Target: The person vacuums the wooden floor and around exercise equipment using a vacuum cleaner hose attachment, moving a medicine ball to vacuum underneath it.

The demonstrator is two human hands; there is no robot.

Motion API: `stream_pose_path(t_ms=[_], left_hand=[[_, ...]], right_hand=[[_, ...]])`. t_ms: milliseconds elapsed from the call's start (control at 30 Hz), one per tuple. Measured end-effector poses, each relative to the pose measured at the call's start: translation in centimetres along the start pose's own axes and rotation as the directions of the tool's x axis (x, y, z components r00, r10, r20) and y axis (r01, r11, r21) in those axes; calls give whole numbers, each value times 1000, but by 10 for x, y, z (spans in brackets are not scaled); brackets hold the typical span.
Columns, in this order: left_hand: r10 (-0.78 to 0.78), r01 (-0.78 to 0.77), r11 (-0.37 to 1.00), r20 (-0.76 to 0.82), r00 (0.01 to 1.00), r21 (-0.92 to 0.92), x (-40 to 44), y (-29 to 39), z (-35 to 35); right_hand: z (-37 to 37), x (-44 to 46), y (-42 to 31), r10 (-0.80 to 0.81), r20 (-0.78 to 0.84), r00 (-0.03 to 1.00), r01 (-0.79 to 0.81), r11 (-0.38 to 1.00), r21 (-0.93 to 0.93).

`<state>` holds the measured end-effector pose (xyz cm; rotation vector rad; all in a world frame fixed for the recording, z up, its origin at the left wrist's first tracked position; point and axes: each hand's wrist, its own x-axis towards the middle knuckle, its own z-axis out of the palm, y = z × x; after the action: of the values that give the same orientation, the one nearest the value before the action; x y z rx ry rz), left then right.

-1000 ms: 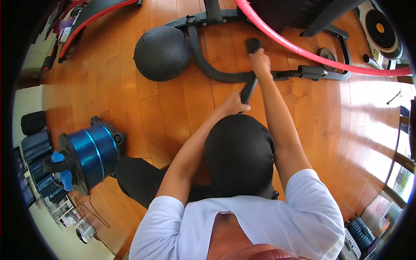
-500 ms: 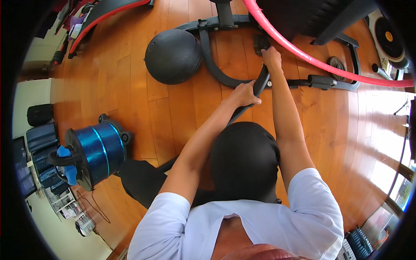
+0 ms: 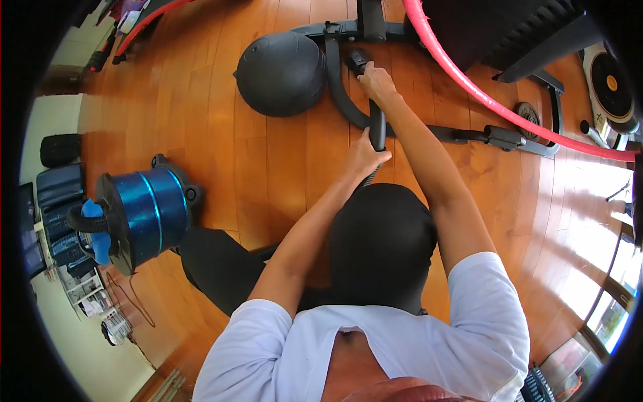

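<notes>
A black vacuum wand [image 3: 378, 124] runs forward from a ribbed hose [image 3: 368, 179] beside my raised knee. Near the wand's head, my right hand [image 3: 377, 82] is wrapped round it. Lower down, my left hand [image 3: 368, 155] grips the wand close to where the hose joins. The dark brush head [image 3: 358, 60] is on the wooden floor, inside the curve of a black metal frame [image 3: 343, 100]. The wand crosses above that frame's bar. Left of the frame lies a black ball [image 3: 281, 75].
A blue vacuum canister [image 3: 153, 213] lies at the left beside my bent leg. A pink hoop [image 3: 469, 90] arcs across the upper right. Beyond it are a weight plate [image 3: 526, 114] and a round-topped machine [image 3: 611, 84]. Dark bags [image 3: 60, 184] line the left wall.
The brush head has swung left, from over by the hoop side towards the ball, and both hands have moved with the wand. The view has shifted somewhat.
</notes>
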<state>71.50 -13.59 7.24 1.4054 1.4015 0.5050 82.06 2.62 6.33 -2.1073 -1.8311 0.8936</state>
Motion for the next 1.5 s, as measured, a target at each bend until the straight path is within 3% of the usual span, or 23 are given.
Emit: stream_pose_path(t_ms=[67, 100, 200, 367, 467, 667, 767, 867, 933, 1033, 1133, 1167, 1267, 1300, 1400, 1467, 1500], left_hand=[[-41, 38, 993, -23, 999, -114, -10, 8, 12], [24, -32, 996, -90, 996, -84, -10, 2, 22], [-14, 6, 996, -86, 996, -86, -20, 5, 35], [50, -42, 995, 90, 995, -91, -27, -26, 67], [51, -14, 987, 231, 972, -158, -43, -42, 80], [34, 91, 954, 402, 915, -287, -68, -54, 87], [29, 128, 942, 455, 890, -311, -75, -61, 91], [33, 150, 933, 491, 870, -328, -80, -64, 94], [37, 163, 928, 517, 855, -336, -81, -67, 97], [37, 196, 913, 549, 835, -359, -83, -73, 102], [37, 226, 902, 589, 807, -367, -86, -78, 106], [39, 237, 900, 607, 794, -367, -89, -80, 106], [33, 273, 881, 626, 779, -386, -85, -83, 103], [35, 284, 872, 629, 777, -399, -81, -83, 101], [43, 300, 829, 588, 808, -472, -53, -79, 84], [26, 306, 779, 515, 857, -548, -36, -76, 62], [15, 312, 739, 478, 878, -597, -27, -76, 48]], right_hand=[[-3, -8, 2, -71, 53, 996, 73, 997, -37], [1, -7, 7, -112, 43, 993, 113, 993, -42], [7, -11, 18, -210, 38, 977, 212, 975, -61], [6, -34, 36, -365, 79, 928, 373, 915, -151], [-3, -59, 39, -305, 163, 938, 320, 944, -75], [-41, -103, 59, -307, 317, 897, 352, 931, -95], [-49, -121, 73, -197, 165, 967, 240, 920, -308], [-59, -123, 114, -50, 29, 998, 58, 911, -408], [-83, -146, 120, -64, -93, 994, 33, 952, -304], [-121, -206, 78, 116, -119, 986, -113, 993, 32], [-114, -221, 91, 200, -65, 978, -203, 978, -41], [-105, -216, 106, 218, 22, 976, -218, 976, -17], [-100, -193, 107, -58, 28, 998, 60, 994, -86], [-93, -179, 104, -167, 63, 984, 169, 985, -24], [-55, -116, 71, -519, 72, 852, 517, 855, 48], [-62, -98, 24, -221, 259, 940, 206, 975, 85], [-60, -101, 25, -222, 254, 941, 199, 973, 114]])
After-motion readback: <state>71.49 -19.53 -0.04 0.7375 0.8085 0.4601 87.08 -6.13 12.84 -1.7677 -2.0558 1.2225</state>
